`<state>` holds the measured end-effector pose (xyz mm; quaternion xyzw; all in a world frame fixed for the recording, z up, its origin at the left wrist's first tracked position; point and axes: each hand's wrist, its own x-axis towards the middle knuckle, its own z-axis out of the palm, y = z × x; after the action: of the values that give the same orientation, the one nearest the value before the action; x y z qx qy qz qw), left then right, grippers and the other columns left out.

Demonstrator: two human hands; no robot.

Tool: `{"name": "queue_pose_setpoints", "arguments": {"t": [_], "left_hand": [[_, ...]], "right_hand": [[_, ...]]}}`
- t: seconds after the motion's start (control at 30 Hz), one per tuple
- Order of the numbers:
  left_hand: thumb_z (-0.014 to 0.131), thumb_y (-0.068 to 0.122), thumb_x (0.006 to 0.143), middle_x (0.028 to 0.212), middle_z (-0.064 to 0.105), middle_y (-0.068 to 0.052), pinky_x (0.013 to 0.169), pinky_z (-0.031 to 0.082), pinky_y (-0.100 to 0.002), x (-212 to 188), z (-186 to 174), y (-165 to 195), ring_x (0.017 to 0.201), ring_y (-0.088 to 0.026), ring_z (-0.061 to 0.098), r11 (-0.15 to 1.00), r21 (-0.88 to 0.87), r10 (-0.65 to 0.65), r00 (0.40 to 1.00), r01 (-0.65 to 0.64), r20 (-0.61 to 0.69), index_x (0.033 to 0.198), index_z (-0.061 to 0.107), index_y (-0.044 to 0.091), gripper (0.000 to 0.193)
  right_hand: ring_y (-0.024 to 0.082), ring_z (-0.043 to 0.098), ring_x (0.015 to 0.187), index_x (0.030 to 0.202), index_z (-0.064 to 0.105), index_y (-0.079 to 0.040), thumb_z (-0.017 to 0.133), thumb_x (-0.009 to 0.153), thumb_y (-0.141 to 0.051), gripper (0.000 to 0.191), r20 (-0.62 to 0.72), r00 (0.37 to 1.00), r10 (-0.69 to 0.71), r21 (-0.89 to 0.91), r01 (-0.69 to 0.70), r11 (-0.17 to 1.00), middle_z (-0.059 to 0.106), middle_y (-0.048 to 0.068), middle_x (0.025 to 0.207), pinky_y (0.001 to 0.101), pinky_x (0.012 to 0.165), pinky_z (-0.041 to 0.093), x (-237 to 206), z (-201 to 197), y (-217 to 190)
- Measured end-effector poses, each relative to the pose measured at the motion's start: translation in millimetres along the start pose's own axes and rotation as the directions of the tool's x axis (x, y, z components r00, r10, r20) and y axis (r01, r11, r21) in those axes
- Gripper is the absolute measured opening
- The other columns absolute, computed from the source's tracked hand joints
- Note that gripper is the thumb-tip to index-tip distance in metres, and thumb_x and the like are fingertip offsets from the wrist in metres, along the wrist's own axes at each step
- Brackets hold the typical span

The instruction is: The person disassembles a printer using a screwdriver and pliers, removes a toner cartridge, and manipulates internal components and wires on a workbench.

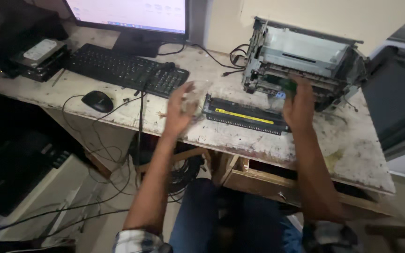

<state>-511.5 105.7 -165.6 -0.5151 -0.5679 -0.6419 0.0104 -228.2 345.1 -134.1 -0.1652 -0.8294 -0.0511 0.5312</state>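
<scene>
Left hand (180, 108): raised at centre frame, fingers spread wide, blurred; seems to hold or touch a clear, glassy piece (198, 96) by the fingertips, grip not certain.
Right hand (299, 104): lifted right of centre, back toward the camera, fingers closed round a small green part (288, 85) with a blue tab below it.
Fuser unit (244, 115): long black bar with a yellow strip, lying flat on the table between the two hands, lower middle of the frame, just in front of the printer.
Printer (301, 58): stripped grey chassis, covers off, upper right of the frame against the wall; right hand directly in front of its open face.
Table (352, 145): worn, paint-stained white top running from the left edge to the right of the frame, a wooden drawer partly open beneath it at lower right.
Keyboard (127, 70): black, upper left of centre, angled, well apart from the fuser unit.
Mouse (98, 100): black, left of the keyboard's near edge, cable trailing over the table edge.
Monitor (127, 16): top of the frame, screen lit white.
Hard drive (40, 49): bare, silver-topped, on a dark box at far upper left.
Cables (118, 168): hanging in loops under the table, lower left.
Seated legs (202, 215): blue trousers, bottom centre.
</scene>
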Motion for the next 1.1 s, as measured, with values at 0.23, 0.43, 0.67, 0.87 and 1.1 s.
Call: {"name": "queue_pose_setpoints", "arguments": {"t": [0.23, 0.43, 0.67, 0.87, 1.1], "left_hand": [[0.068, 0.004, 0.089, 0.105, 0.069, -0.011, 0.076, 0.053, -0.030, -1, 16, -9, 0.083, -0.015, 0.061, 0.896, -0.259, -0.246, 0.887, 0.362, 0.390, 0.149, 0.060, 0.008, 0.061], [0.068, 0.001, 0.088, 0.102, 0.068, 0.001, 0.067, 0.053, -0.025, 1, 22, -18, 0.080, -0.008, 0.060, 0.838, -0.375, -0.247, 0.888, 0.397, 0.389, 0.141, 0.062, 0.009, 0.053], [0.069, -0.002, 0.086, 0.091, 0.063, 0.003, 0.068, 0.050, -0.024, 0, 22, -20, 0.076, -0.007, 0.055, 0.859, -0.314, -0.273, 0.880, 0.404, 0.388, 0.143, 0.064, 0.011, 0.059], [0.068, 0.001, 0.086, 0.085, 0.063, 0.003, 0.065, 0.051, -0.024, 2, 21, -19, 0.072, -0.007, 0.058, 0.824, -0.360, -0.280, 0.866, 0.438, 0.414, 0.143, 0.061, 0.008, 0.057], [0.066, -0.001, 0.087, 0.087, 0.063, 0.002, 0.063, 0.050, -0.024, -1, 20, -21, 0.072, -0.007, 0.057, 0.791, -0.373, -0.315, 0.846, 0.484, 0.430, 0.145, 0.061, 0.005, 0.058]], "right_hand": [[0.021, 0.055, 0.083, 0.150, 0.040, -0.012, 0.057, 0.116, -0.004, 0.040, -0.212, 0.961, 0.180, 0.394, -0.084, 0.915, 0.057, 0.014, 0.116, 0.0337, 0.071, 0.049, 6, -5, -28], [0.006, 0.054, 0.067, 0.164, 0.031, -0.022, 0.065, 0.111, -0.024, 0.063, -0.202, 0.818, 0.539, 0.868, -0.106, 0.486, 0.058, 0.004, 0.136, 0.0219, 0.046, 0.045, 70, 44, -110], [0.003, 0.035, 0.052, 0.158, 0.039, -0.019, 0.060, 0.111, -0.042, 0.057, -0.041, 0.893, 0.447, 0.959, -0.091, 0.269, 0.046, -0.003, 0.081, 0.0206, 0.043, 0.029, 103, 104, -167], [0.004, 0.033, 0.049, 0.152, 0.041, -0.016, 0.060, 0.112, -0.038, 0.050, -0.029, 0.895, 0.446, 0.967, -0.087, 0.239, 0.045, -0.001, 0.084, 0.0222, 0.043, 0.026, 98, 125, -175], [0.005, 0.036, 0.061, 0.153, 0.041, -0.016, 0.061, 0.112, -0.037, 0.049, -0.032, 0.891, 0.452, 0.972, -0.078, 0.222, 0.046, -0.001, 0.091, 0.0203, 0.046, 0.027, 94, 130, -171]]}}
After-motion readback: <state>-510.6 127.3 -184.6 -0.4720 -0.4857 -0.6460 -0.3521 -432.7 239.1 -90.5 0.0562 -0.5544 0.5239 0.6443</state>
